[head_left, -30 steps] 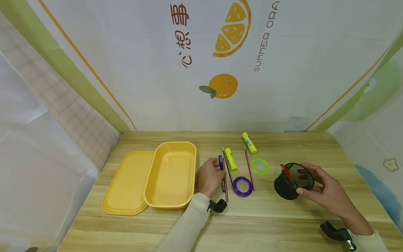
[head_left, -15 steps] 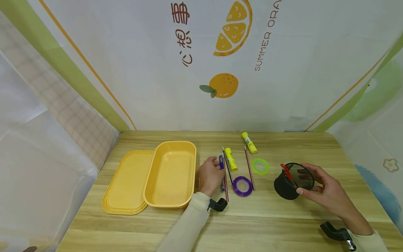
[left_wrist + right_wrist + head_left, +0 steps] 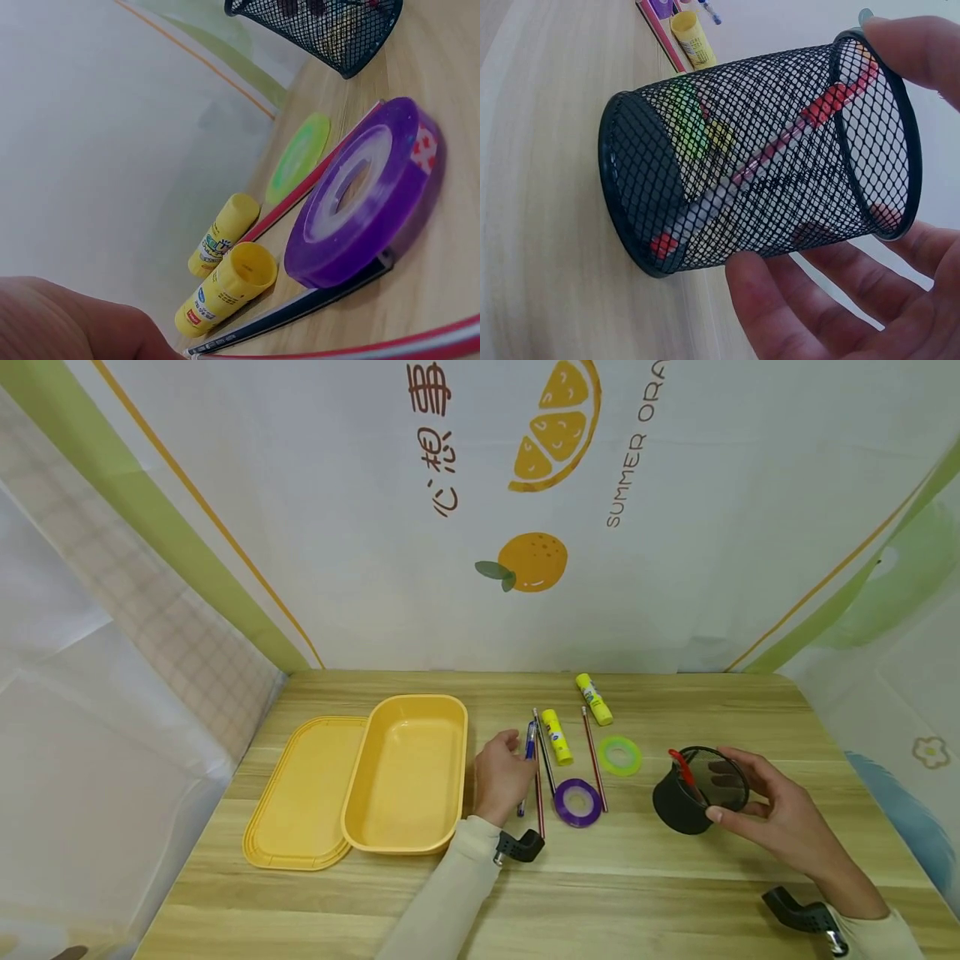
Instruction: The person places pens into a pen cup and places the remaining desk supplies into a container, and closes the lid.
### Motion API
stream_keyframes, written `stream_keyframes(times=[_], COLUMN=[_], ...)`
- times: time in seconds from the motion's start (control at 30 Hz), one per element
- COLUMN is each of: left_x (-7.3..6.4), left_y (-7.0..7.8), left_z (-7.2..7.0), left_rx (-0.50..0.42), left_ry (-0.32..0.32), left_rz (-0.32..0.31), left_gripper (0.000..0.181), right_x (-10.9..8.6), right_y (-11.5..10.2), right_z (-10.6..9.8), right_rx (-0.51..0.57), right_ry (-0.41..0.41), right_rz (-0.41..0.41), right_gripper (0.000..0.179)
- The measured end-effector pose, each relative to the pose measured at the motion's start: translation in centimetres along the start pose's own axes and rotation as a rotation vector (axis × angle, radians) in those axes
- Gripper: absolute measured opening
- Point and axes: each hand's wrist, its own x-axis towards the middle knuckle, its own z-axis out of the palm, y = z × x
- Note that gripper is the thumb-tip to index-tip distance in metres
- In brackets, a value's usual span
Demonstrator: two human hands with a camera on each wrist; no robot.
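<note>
My left hand (image 3: 502,781) pinches a blue pen (image 3: 530,743) at the left of the loose stationery; its fingertips are partly hidden. Beside it lie a red-striped pencil (image 3: 540,814) and a dark pencil (image 3: 545,756). My right hand (image 3: 783,822) holds a black mesh pen cup (image 3: 677,810) near its rim, thumb on one side and fingers on the other. The cup leans, and a pen with red ends (image 3: 825,105) rests slantwise inside it, seen through the mesh in the right wrist view.
Two yellow glue sticks (image 3: 557,739), a purple tape roll (image 3: 561,803), a green tape roll (image 3: 604,757) and another red pencil (image 3: 595,760) lie between the hands. A yellow box (image 3: 348,827) stands at left, beside its flat lid (image 3: 292,802).
The blue pen has turned, its upper end shifting right. The near glue stick and the dark pencil's top have moved slightly right. My right hand and the cup stay put.
</note>
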Motion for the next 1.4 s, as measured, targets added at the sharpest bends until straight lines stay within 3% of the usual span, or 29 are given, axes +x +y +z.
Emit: stream_keyframes(times=[0.33,0.7,0.97,1.2,1.4], left_x=[0.0,-0.2,-0.4,-0.6,-0.8], left_y=[0.3,0.7,1.3,2.0,2.4], left_z=[-0.2,-0.2,0.1,0.3,0.1], left_rx=[-0.042,-0.136,-0.4,-0.482,-0.576], left_ry=[-0.04,-0.088,-0.194,-0.206,-0.256], left_rz=[0.021,-0.029,-0.078,-0.067,-0.08], left_gripper=[0.041,0.039,0.048,0.047,0.052], right_x=[0.0,0.0,0.1,0.1,0.1], right_y=[0.1,0.1,0.2,0.0,0.1], right_z=[0.0,-0.1,-0.1,-0.2,-0.2], right_rx=[-0.007,-0.003,-0.012,-0.005,-0.009], right_ry=[0.002,0.001,0.002,-0.002,-0.002], right_rz=[0.0,-0.002,-0.002,0.013,0.009], right_gripper=[0.084,0.083,0.084,0.083,0.084])
